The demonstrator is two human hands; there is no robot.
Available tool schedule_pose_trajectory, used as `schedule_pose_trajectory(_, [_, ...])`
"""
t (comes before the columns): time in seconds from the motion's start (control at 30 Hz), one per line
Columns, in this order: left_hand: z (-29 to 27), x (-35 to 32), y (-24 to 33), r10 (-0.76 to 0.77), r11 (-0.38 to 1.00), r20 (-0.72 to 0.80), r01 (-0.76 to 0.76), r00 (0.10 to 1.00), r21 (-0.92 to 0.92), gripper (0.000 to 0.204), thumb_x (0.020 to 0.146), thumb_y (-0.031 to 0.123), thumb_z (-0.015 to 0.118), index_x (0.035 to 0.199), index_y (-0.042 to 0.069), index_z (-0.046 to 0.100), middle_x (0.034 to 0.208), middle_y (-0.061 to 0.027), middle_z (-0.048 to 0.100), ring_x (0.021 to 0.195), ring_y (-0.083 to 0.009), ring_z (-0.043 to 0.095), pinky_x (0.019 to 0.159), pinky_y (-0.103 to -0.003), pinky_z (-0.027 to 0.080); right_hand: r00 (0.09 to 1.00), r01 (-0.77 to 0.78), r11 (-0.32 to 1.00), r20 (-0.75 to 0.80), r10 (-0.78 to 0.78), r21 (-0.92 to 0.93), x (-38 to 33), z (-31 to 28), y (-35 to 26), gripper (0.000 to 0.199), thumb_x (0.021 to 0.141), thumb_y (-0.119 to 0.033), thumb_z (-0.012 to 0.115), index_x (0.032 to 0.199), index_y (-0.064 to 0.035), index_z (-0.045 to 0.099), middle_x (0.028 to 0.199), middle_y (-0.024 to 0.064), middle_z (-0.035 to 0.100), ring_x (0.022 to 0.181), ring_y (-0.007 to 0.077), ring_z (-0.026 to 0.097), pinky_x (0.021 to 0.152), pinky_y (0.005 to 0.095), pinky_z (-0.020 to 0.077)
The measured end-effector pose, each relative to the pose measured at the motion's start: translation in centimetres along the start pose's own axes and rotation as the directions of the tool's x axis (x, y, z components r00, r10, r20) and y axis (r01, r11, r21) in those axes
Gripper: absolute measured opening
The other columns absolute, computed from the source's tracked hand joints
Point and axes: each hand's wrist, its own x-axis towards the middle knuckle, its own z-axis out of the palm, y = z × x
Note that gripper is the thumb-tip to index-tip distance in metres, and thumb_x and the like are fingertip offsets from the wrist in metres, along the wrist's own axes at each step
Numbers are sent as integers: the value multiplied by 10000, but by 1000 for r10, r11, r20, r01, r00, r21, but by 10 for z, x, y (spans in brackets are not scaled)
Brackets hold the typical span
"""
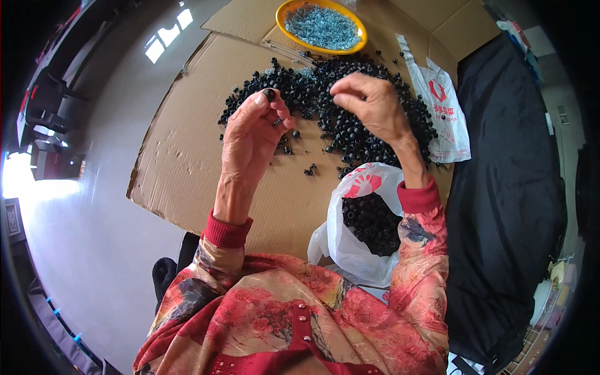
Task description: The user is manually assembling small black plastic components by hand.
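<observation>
My left hand (pixel 255 128) is raised over the cardboard and pinches a small round black part (pixel 269 94) between thumb and fingertips. My right hand (pixel 370 105) hovers beside it, fingers curled together above a wide pile of the same black parts (pixel 350 87); whether it holds anything small I cannot tell. Below my right wrist stands an open white plastic bag (pixel 350 240) partly filled with black parts.
A flattened cardboard sheet (pixel 187 162) covers the floor. An orange bowl (pixel 294 9) of small silvery metal pieces sits at the far edge. Another white bag (pixel 445 112) lies flat at the right, next to black cloth (pixel 506 187). Grey floor lies to the left.
</observation>
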Motion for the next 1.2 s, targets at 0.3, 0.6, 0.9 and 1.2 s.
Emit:
schedule_pose_trajectory(0.3, [-11,1,3,31,998,-55,-28,998,49,190,865,180,562,954,13,579,820,-36,581,727,-125,552,705,-314,483,976,-77,967,181,123,-243,-3,49,76,202,729,-39,483,851,-11,641,802,176,645,745,314,640,696,388,512])
schedule_pose_trajectory(0.6, [-19,1,0,30,997,-69,-25,997,70,193,861,177,574,953,8,574,814,-37,580,729,-126,558,703,-302,482,954,-41,965,276,114,-257,-1,65,92,220,732,-50,508,902,-18,643,839,197,641,773,345,631,725,396,509])
schedule_pose_trajectory(0.9, [-22,1,-8,-14,996,-96,22,995,85,181,858,178,582,942,18,580,820,-34,588,723,-119,562,696,-294,481,982,20,947,186,42,-321,-8,66,100,222,725,-55,531,914,-10,638,771,179,640,672,263,637,632,335,487])
schedule_pose_trajectory(1.2, [-27,1,-7,-16,996,-93,25,996,89,165,858,174,583,928,25,586,814,-40,586,728,-129,563,697,-299,482,977,-59,950,180,118,-306,-1,53,86,207,737,-70,522,902,-17,637,763,192,626,656,287,630,631,351,490])
